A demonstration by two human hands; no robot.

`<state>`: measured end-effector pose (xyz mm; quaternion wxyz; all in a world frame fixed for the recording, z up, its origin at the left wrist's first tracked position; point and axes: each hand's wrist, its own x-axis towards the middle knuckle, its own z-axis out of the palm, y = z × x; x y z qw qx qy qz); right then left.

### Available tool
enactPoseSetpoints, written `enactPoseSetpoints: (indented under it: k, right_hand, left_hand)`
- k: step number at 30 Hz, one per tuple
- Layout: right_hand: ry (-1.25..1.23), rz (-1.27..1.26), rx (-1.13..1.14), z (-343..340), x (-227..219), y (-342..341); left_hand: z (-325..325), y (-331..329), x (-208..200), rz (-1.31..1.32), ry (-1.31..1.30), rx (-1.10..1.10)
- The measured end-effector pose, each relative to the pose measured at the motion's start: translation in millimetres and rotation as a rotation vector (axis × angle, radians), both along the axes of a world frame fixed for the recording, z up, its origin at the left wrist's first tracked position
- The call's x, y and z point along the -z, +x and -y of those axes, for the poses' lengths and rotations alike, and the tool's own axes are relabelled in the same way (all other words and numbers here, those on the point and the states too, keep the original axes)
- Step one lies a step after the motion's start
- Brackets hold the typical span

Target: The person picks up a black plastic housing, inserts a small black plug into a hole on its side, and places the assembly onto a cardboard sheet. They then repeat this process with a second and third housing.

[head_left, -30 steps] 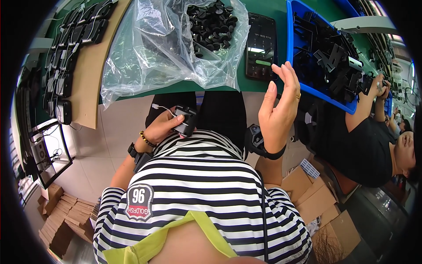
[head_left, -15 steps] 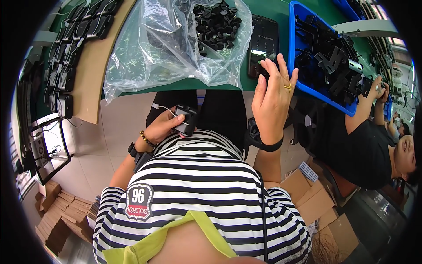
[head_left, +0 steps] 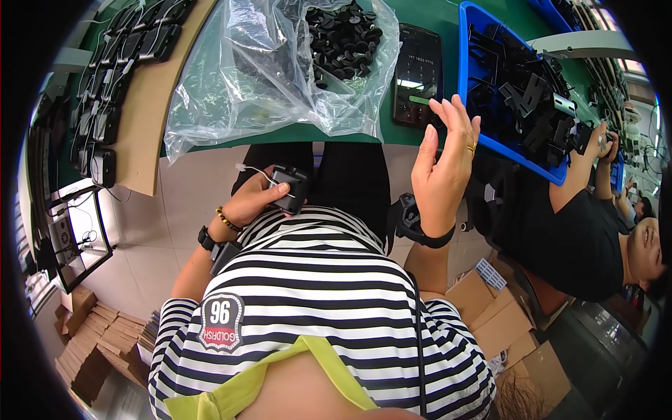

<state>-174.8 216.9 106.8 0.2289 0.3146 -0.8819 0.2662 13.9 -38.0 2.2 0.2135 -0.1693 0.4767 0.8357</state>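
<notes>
My left hand (head_left: 253,199) is closed around a small black device (head_left: 289,187), thumb on top, just in front of my striped shirt. A short white cable with a clear plug (head_left: 241,167) sticks out of the device to the left. My right hand (head_left: 446,157) is raised near the table's front edge, fingers extended and slightly curved, with nothing in it. Just beyond its fingertips lies a dark smartphone (head_left: 418,73), its screen lit with a keypad and a green button. Beside that hand stands a blue bin (head_left: 463,52) of black brackets (head_left: 535,98).
On the green table (head_left: 420,14), a clear plastic bag (head_left: 231,91) holds many black round-headed parts (head_left: 343,42). Black devices with white cables (head_left: 105,119) stand in rows at the left by a brown board (head_left: 150,105). A co-worker (head_left: 574,224) sits at the right. Cardboard boxes (head_left: 504,315) lie below.
My right hand has drawn back from the phone, slightly right and toward me, uncovering the green button. The left hand with the black device has shifted slightly left.
</notes>
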Motion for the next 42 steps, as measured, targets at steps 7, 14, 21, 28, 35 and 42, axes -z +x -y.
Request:
enactPoseSetpoints:
  k: [7,14,21,28,35,42]
  right_hand:
    - [-0.107,0.007,-0.011,-9,-3,-2]
    - [-0.104,-0.02,0.017,-24,-2,0]
    - [-0.075,-0.029,-0.014,-29,-1,5]
    - [-0.036,-0.028,-0.039,-29,1,2]
    - [0.158,-0.09,0.017,-15,-2,-12]
    - [0.349,-0.08,0.08,-6,-6,-18]
  left_hand:
    - [33,18,-29,-0.012,-0.244,-0.02]
    - [42,26,-82,-0.144,-0.183,-0.1]
    - [25,4,-110,-0.281,0.179,-0.295]
    - [-33,-11,-73,0.01,0.279,0.018]
    - [-41,-12,-64,0.094,0.224,0.017]
    - [-23,-8,-55,0.089,0.177,0.019]
